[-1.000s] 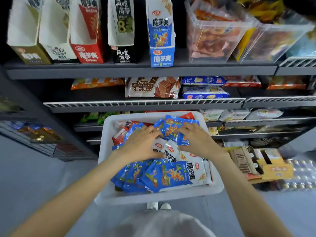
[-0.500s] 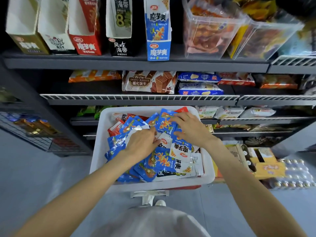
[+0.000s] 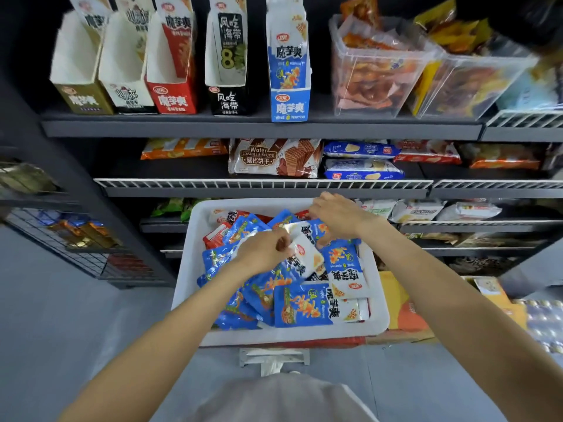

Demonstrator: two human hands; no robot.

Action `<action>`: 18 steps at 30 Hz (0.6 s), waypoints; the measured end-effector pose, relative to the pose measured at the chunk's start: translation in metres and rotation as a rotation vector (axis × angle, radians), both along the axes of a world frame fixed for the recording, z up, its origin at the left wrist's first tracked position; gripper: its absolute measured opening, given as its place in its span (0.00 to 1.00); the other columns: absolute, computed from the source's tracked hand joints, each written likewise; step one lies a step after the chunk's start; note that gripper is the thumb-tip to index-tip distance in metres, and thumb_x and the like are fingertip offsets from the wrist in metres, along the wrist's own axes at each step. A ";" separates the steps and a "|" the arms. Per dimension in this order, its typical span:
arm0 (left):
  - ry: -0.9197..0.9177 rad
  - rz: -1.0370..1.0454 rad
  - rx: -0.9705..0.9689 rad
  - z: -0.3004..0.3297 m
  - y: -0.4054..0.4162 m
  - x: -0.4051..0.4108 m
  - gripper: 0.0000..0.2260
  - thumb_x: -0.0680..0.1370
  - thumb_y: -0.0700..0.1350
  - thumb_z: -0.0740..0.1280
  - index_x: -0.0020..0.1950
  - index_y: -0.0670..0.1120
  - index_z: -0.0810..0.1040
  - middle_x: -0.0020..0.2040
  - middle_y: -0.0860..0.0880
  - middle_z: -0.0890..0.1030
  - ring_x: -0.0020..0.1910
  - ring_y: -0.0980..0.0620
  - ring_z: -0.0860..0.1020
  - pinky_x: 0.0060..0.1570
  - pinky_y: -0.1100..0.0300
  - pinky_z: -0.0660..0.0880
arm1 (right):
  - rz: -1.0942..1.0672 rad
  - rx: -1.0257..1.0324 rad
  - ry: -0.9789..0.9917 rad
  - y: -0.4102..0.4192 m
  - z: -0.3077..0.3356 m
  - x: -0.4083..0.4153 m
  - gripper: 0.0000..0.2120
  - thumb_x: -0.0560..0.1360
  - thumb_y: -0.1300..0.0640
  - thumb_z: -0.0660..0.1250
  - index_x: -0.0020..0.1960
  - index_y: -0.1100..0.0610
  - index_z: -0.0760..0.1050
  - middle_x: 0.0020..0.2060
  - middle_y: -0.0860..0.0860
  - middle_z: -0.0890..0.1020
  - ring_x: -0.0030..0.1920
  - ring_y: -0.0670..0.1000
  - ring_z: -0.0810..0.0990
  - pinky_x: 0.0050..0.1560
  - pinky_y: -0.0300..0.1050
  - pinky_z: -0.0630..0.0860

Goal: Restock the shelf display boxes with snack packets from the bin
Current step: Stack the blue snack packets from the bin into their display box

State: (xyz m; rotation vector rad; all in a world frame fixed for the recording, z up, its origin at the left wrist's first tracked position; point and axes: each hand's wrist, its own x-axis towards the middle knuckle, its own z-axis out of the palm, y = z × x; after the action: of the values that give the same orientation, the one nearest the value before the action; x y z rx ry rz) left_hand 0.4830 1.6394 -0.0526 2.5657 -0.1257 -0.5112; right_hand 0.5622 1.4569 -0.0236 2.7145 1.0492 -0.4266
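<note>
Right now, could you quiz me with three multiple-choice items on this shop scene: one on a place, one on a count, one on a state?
1. Where does the blue display box stand?
A. top shelf
B. floor
C. inside the bin

2. How many cardboard display boxes stand on that shelf?
A. two
B. five
C. nine

3. What is the left hand doing?
A. hanging idle
B. pinching a white packet
C. gripping the shelf

Answers: 1 A, it stands beside the black display box. 2 B, five in a row. 3 B, fingers pinch it over the white bin.
</note>
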 end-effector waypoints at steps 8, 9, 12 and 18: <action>-0.242 0.276 -0.433 0.033 0.038 0.018 0.05 0.79 0.48 0.64 0.52 0.48 0.72 0.42 0.50 0.80 0.36 0.57 0.76 0.36 0.59 0.72 | -0.405 0.752 0.185 -0.019 0.026 -0.004 0.21 0.79 0.53 0.62 0.71 0.52 0.64 0.51 0.48 0.80 0.46 0.49 0.79 0.42 0.41 0.72; -0.274 0.320 -0.517 0.041 0.041 0.024 0.06 0.79 0.47 0.65 0.53 0.47 0.74 0.46 0.49 0.82 0.41 0.55 0.79 0.41 0.59 0.74 | -0.499 0.974 0.295 -0.017 0.033 -0.004 0.16 0.79 0.55 0.62 0.67 0.51 0.67 0.52 0.47 0.79 0.46 0.47 0.79 0.43 0.38 0.73; -0.377 0.418 -0.681 0.071 0.050 0.045 0.06 0.78 0.44 0.66 0.54 0.45 0.75 0.52 0.48 0.81 0.48 0.54 0.79 0.48 0.59 0.76 | -0.683 1.396 0.426 -0.007 0.054 0.003 0.07 0.79 0.60 0.63 0.53 0.48 0.72 0.53 0.49 0.81 0.47 0.46 0.81 0.49 0.42 0.78; -0.549 0.390 -0.776 0.132 0.060 0.089 0.08 0.78 0.43 0.66 0.55 0.43 0.72 0.44 0.53 0.81 0.39 0.64 0.80 0.36 0.69 0.75 | -0.695 1.765 0.220 0.008 0.103 0.027 0.10 0.76 0.63 0.67 0.47 0.51 0.70 0.43 0.49 0.82 0.40 0.45 0.82 0.43 0.44 0.80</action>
State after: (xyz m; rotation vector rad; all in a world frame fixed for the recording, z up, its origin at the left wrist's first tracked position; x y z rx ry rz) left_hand 0.5715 1.6991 0.0794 1.8236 -0.0043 0.3473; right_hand 0.5891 1.4649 0.0796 4.6892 0.3395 0.4581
